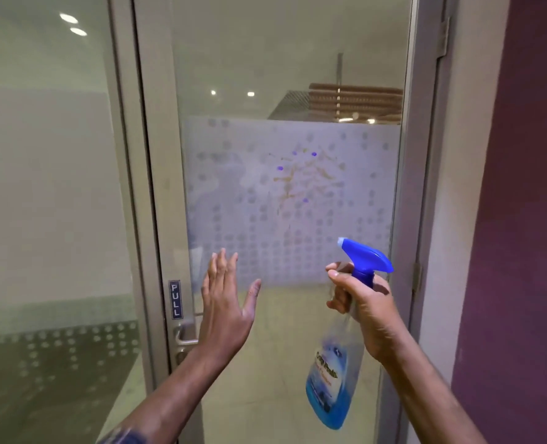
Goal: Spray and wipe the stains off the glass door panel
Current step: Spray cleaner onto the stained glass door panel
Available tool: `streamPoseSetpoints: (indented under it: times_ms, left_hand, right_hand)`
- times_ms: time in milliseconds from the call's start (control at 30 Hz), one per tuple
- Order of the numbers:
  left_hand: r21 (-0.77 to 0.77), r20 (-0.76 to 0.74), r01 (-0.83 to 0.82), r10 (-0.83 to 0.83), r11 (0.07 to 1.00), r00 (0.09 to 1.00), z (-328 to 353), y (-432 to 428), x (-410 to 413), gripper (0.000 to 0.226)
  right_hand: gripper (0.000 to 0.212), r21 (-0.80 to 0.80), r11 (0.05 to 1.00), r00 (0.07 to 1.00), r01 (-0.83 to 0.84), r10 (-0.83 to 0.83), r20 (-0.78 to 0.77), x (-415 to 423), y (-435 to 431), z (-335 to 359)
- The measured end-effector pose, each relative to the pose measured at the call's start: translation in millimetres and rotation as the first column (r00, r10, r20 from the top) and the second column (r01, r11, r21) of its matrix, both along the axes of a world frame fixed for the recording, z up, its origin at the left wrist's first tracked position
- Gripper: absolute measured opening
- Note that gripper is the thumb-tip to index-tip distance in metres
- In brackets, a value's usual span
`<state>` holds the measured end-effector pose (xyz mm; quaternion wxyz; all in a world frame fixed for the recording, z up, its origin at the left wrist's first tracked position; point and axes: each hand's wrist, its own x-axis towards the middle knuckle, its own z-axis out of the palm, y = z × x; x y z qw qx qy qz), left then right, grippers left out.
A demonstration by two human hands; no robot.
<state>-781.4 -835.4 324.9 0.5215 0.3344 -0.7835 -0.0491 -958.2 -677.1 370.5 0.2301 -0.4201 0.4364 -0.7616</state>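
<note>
Glass door panel [298,75]: brown and purple stains [298,177] intact on frosted band; wiping not begun. Right hand [366,310]: grip clamped on spray bottle [331,379], nozzle aimed upward. Left hand [225,310]: fingers spread, empty; no cloth visible.

This looks like an office or commercial interior. A metal-framed glass door [291,187] fills the centre, carrying a frosted privacy band with a dot pattern [233,225] and a small "PULL" sign [175,299] at 8 o'clock above a lever handle [185,335]. At 9 o'clock a glass partition [48,187] bears the same dotted film. Recessed ceiling lights [232,93] show through the glass at 12 o'clock; a purple wall [528,203] stands at 3 o'clock.
</note>
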Motion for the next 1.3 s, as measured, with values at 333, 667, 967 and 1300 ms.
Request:
streamPoseSetpoints:
  times_ms: [333, 667, 967, 1300]
  left_hand:
    - [-0.177, -0.053, -0.235, 0.230, 0.956, 0.972, 12, -103, -113, 0.075]
    - [-0.222, -0.053, -0.383, 0.381, 0.897, 0.923, 40, -201, -177, 0.074]
    - [-0.287, -0.065, -0.394, 0.393, 0.873, 0.917, 51, -273, -189, 0.074]
    - [-0.408, -0.110, -0.395, 0.385, 0.823, 0.916, 68, -325, -192, 0.072]
  right_hand:
    - [0.015, -0.032, 0.999, 0.999, 0.011, -0.010, 0.035, -129, -84, 12]
    - [0.007, -0.031, 0.999, 1.000, -0.016, 0.017, 0.024, -224, -156, 34]
    - [0.002, -0.030, 0.996, 0.993, 0.081, -0.078, 0.090, -240, -197, 25]
    - [0.002, -0.060, 0.979, 0.971, 0.196, -0.185, 0.149, -248, -216, 30]
